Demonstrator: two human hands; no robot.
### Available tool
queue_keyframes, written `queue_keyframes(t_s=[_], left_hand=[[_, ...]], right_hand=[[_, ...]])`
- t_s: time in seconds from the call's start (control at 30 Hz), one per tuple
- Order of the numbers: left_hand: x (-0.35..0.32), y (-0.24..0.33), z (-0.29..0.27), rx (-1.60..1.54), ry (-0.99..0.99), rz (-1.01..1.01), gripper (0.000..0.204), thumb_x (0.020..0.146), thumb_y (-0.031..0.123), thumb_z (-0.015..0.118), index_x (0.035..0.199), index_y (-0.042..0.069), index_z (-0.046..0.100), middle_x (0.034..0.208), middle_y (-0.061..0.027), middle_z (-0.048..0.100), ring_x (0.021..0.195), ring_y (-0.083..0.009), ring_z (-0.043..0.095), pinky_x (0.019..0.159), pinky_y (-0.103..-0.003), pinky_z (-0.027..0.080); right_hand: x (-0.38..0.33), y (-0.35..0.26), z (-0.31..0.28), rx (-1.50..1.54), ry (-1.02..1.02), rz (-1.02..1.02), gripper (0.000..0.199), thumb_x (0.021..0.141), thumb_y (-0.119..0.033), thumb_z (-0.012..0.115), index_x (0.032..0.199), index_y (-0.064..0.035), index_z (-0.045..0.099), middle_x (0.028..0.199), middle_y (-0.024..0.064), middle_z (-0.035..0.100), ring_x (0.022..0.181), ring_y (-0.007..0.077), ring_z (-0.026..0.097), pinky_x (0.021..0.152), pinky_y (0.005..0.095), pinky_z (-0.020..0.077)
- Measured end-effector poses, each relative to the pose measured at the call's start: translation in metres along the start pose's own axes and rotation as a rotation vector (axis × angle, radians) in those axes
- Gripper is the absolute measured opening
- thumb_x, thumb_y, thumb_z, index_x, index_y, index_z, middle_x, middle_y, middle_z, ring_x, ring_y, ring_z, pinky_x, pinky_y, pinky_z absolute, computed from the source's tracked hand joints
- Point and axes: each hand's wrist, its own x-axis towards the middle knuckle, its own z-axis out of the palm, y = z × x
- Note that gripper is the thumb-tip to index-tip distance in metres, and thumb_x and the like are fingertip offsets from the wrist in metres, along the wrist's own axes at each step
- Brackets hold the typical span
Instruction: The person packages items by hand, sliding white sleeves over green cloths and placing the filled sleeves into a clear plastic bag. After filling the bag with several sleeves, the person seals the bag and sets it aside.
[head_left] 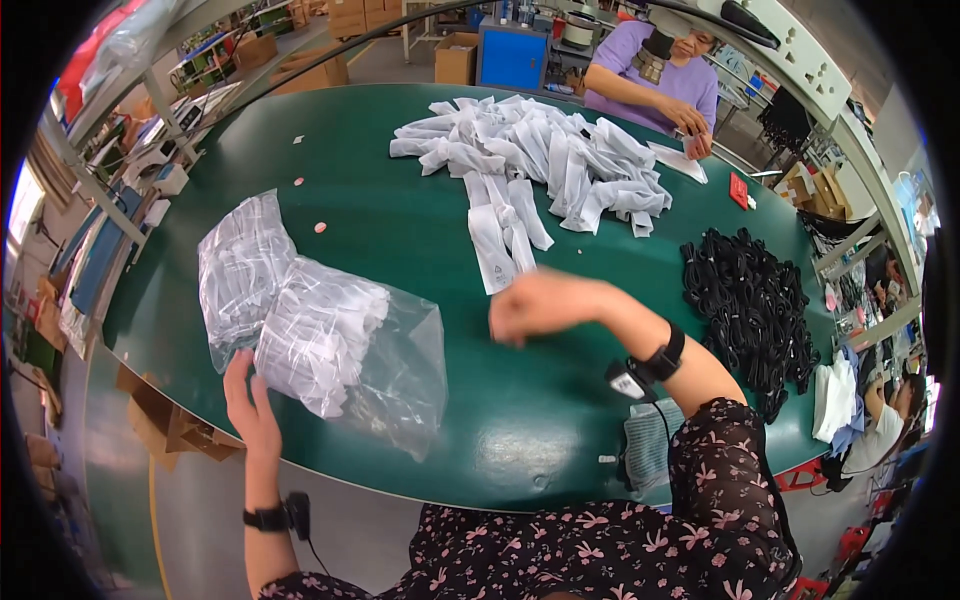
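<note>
two hands are working: the left hand (250,405) is holding the clear bag (320,320) of white pieces at the table (420,250) edge, where it could slide off; the right hand (535,305) is blurring, fingers unclear, near the white pile (540,160).

I see the left hand (250,405) raised, fingers extended upward, wrist strapped. My right hand (535,305) is blurred, loosely closed, forearm bent across, wrist strapped.
</note>
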Motion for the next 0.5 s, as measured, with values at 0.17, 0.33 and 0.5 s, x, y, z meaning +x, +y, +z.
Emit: queue_keyframes(t_s=[0.17, 0.33, 0.5], left_hand=[[-0.045, 0.107, 0.021, 0.227, -0.212, 0.676, 0.033, 0.077, -0.003, 0.058, 0.110, 0.000, 0.062, 0.115, -0.0163, 0.063, 0.115, -0.0393, 0.057, 0.099, -0.046, 0.043], [-0.070, 0.150, 0.060, 0.090, -0.461, 0.723, 0.033, 0.071, 0.001, 0.071, 0.103, 0.003, 0.068, 0.110, -0.0121, 0.064, 0.110, -0.0353, 0.060, 0.091, -0.044, 0.051], [-0.080, 0.169, 0.093, -0.083, -0.556, 0.681, 0.032, 0.071, 0.003, 0.074, 0.102, 0.004, 0.069, 0.108, -0.0118, 0.065, 0.107, -0.0331, 0.062, 0.088, -0.041, 0.052]], right_hand=[[0.087, 0.068, -0.041, -0.483, 1.007, 0.370, 0.044, 0.089, -0.040, 0.060, 0.127, -0.0176, 0.059, 0.142, 0.0141, 0.047, 0.124, 0.0369, 0.049, 0.094, 0.0508, 0.0447], [0.131, 0.106, -0.023, -0.558, 0.893, 0.342, 0.046, 0.085, -0.035, 0.062, 0.129, -0.0245, 0.056, 0.152, 0.0123, 0.034, 0.134, 0.0396, 0.036, 0.103, 0.0631, 0.0314], [0.076, 0.126, 0.012, -0.646, 0.709, -0.077, 0.045, 0.081, -0.030, 0.064, 0.125, -0.0261, 0.058, 0.153, 0.0104, 0.031, 0.136, 0.0354, 0.034, 0.106, 0.0645, 0.0259]])
